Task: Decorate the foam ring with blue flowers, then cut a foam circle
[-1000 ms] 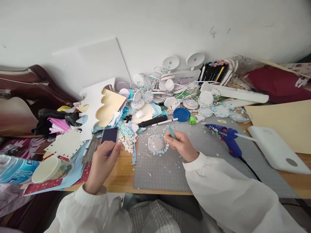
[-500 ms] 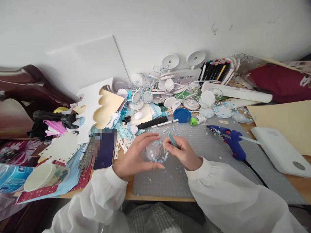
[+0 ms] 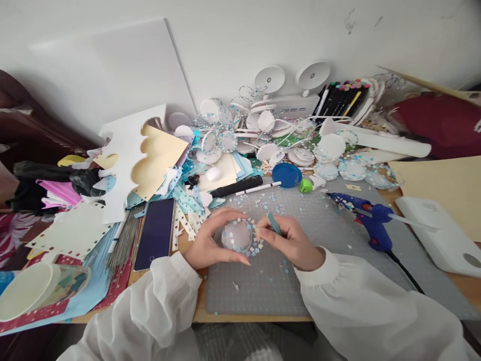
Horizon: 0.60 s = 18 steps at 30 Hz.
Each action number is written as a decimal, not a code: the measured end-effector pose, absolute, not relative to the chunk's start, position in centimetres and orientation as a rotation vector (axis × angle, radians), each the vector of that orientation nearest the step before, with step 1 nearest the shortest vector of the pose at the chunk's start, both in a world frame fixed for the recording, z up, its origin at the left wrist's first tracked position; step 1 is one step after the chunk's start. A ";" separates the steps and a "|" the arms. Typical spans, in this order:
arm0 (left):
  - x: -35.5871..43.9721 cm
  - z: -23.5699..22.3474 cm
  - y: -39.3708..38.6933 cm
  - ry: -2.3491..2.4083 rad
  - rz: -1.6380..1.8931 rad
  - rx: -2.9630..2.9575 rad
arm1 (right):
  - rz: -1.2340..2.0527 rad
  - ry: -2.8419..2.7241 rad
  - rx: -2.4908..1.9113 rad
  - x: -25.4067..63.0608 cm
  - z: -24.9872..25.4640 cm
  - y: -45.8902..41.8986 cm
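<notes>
Shifted from beside the phone (image 3: 155, 234), the left hand (image 3: 219, 239) curves open around the round piece (image 3: 237, 235) on the mat (image 3: 259, 291); the right hand (image 3: 287, 239), beside it, pinches a teal tool (image 3: 274, 224).

Before you is a brown wooden table (image 3: 202, 306); on it lie a large grey gridded cutting mat (image 3: 259, 296) and a dark blue rectangular phone (image 3: 155, 234).
</notes>
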<state>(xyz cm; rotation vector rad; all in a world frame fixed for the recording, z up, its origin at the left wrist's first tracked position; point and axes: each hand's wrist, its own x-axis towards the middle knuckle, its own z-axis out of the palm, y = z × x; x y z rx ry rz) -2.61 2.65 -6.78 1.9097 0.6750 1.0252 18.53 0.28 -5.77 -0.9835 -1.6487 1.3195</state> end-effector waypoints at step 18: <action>-2.1 -7.1 1.8 0.661 0.899 1.781 | 1.233 -1.555 -1.084 18.1 -5.3 -0.1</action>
